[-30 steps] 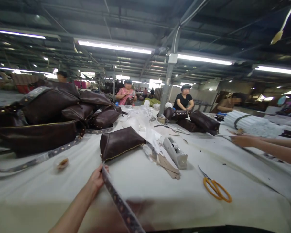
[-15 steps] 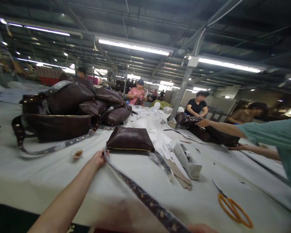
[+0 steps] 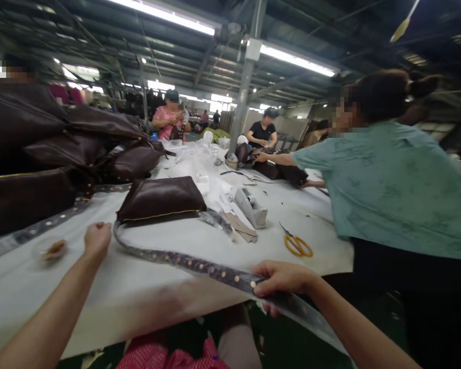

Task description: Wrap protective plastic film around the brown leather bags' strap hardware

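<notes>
My right hand (image 3: 282, 279) grips a dark brown studded strap (image 3: 200, 265) near the table's front edge, thumb on top. Clear plastic film wraps the strap, and its far end runs off below my right forearm. From there the strap curves left across the table to a dark brown leather bag (image 3: 163, 197) with a gold zipper, which lies on its side. My left hand (image 3: 98, 240) is closed in a fist over the table, left of the strap's bend and apart from it. Nothing shows in its fingers.
A heap of brown bags (image 3: 72, 143) fills the left. Orange-handled scissors (image 3: 298, 245), a grey tape dispenser (image 3: 251, 207) and brown card strips (image 3: 240, 227) lie at the right. A small clear dish (image 3: 54, 249) sits near my left hand. A co-worker in green (image 3: 392, 184) leans over the table.
My left hand has let go of the strap beside the bag and moved left. My right hand has come fully into view holding the strap. The view has turned right.
</notes>
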{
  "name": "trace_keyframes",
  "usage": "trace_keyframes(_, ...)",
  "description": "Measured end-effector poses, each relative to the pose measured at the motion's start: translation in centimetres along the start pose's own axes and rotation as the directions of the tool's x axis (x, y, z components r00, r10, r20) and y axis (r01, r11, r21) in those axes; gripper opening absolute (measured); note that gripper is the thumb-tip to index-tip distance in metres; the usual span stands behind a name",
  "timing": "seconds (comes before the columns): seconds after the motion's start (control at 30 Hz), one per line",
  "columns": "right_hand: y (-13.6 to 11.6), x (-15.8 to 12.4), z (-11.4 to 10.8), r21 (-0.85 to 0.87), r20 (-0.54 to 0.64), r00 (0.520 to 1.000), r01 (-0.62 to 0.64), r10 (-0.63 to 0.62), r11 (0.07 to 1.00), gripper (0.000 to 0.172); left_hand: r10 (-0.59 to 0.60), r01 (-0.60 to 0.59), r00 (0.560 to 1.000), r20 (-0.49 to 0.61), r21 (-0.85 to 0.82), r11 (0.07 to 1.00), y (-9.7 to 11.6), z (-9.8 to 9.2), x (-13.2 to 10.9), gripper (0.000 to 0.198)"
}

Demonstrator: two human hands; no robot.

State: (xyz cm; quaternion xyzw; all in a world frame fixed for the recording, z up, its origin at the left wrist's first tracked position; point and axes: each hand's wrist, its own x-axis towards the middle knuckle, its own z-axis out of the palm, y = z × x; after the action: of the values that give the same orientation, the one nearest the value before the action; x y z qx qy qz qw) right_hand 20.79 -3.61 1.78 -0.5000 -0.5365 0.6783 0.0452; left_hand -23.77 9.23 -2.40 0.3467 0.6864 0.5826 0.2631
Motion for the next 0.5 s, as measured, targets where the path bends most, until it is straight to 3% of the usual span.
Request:
trace_keyframes(0.07,-1.3,0.2,0.1,-0.006,0.05,0.999,0.005,-0.005,1.0,0.02,0.115,-0.114,0.993,-0.012,0.036,0.993,1.9,0.5,-3.2,0.027)
trace_keyframes(0.1,-1.9,0.5,0.2,-0.014,0.078,0.997,0.007,-0.006,1.0,0.021,0.218,-0.221,0.972,0.089,0.025,0.975,2.9,1.1,-5.3,0.027)
trace_keyframes(0.13,-2.6,0.8,0.4,-0.024,0.106,0.994,0.012,-0.01,1.0,0.023,0.292,-0.295,0.901,0.321,-0.039,0.955,3.9,1.8,-7.6,0.028)
trace_keyframes(0.17,-3.3,1.1,0.6,-0.033,0.143,0.99,0.014,-0.009,0.999,0.025,0.311,-0.307,0.781,0.542,-0.1,0.946,4.8,2.7,-10.0,0.032)
trace_keyframes(0.23,-4.5,1.7,0.9,-0.027,0.227,0.974,0.022,-0.015,0.999,0.034,0.26,-0.272,0.454,0.852,-0.145,0.951,6.1,4.7,-14.3,0.048)
trace_keyframes(0.27,-4.9,1.9,1.0,-0.018,0.27,0.963,0.026,-0.02,0.999,0.039,0.202,-0.281,0.257,0.945,-0.127,0.951,6.4,5.6,-15.9,0.049)
trace_keyframes(0.3,-5.2,2.0,0.9,-0.014,0.306,0.952,0.026,-0.021,1.0,0.043,0.145,-0.305,0.126,0.981,-0.1,0.947,6.5,6.5,-17.0,0.041)
trace_keyframes(0.33,-5.4,2.0,0.7,-0.021,0.331,0.944,0.024,-0.016,1.0,0.046,0.088,-0.309,0.031,0.996,-0.074,0.948,6.4,7.1,-17.7,0.03)
trace_keyframes(0.37,-5.3,1.9,0.3,-0.036,0.335,0.942,0.022,-0.009,0.999,0.048,0.044,-0.297,-0.028,0.999,-0.05,0.954,6.2,7.5,-18.0,0.026)
trace_keyframes(0.4,-5.1,1.6,-0.2,-0.058,0.314,0.949,0.024,-0.004,0.998,0.048,0.015,-0.265,-0.055,0.998,-0.029,0.964,6.0,7.7,-18.0,0.029)
trace_keyframes(0.5,-3.6,0.4,-1.9,-0.187,0.188,0.982,0.028,0.008,0.982,0.047,-0.04,-0.15,-0.057,0.998,0.031,0.988,5.8,7.3,-17.2,0.038)
